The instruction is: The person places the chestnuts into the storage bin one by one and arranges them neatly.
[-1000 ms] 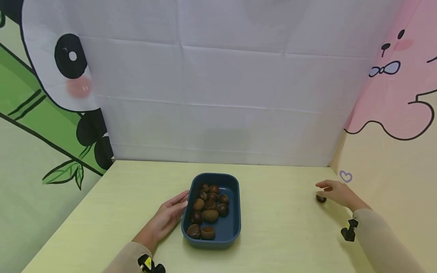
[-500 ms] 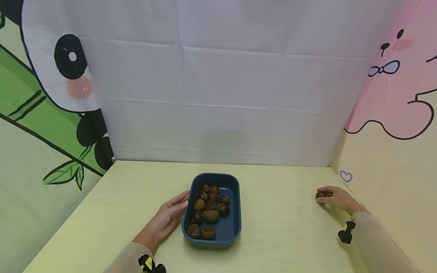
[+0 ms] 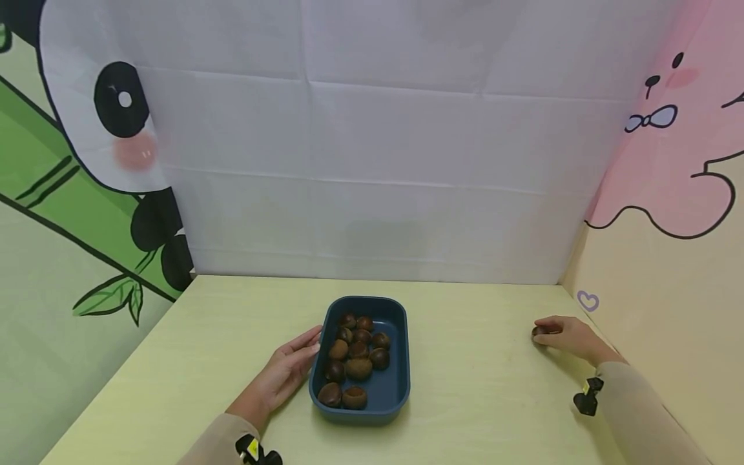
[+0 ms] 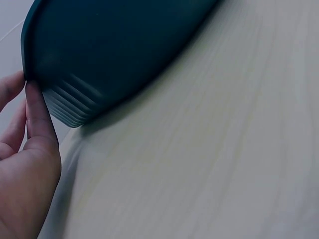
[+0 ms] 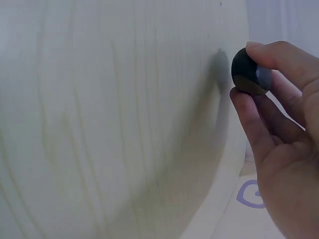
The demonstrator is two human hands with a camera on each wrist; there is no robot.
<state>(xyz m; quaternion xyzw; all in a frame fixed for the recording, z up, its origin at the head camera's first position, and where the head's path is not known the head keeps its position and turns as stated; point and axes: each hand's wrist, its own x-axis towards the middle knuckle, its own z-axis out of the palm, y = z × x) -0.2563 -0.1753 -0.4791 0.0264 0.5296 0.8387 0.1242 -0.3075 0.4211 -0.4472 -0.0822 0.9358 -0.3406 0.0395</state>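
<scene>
In the head view a dark blue rectangular tray [image 3: 395, 387] stands mid-table with several brown chestnuts [image 3: 358, 369] lying in it, mostly toward its left side. My left hand [image 3: 285, 374] rests against the tray's left wall, fingers fairly straight; the left wrist view has its fingertips [image 4: 31, 89] right at the rim of the tray [image 4: 114, 45]. Over at the table's right side, my right hand [image 3: 572, 339] pinches a single chestnut [image 5: 249, 74] between thumb and fingers. The right wrist view shows that chestnut dark and glossy, its shadow falling on the table beside it.
The pale yellow table [image 3: 465, 361] meets a creased white backdrop [image 3: 395, 161] at the back. A cream wall [image 3: 657, 290] rises close by the right hand, along the table's right edge. Black camera mounts sit on both wrists.
My right hand has closed its thumb and fingers on the chestnut by the right edge and shifted it slightly left. The left hand and the tray have stayed in place.
</scene>
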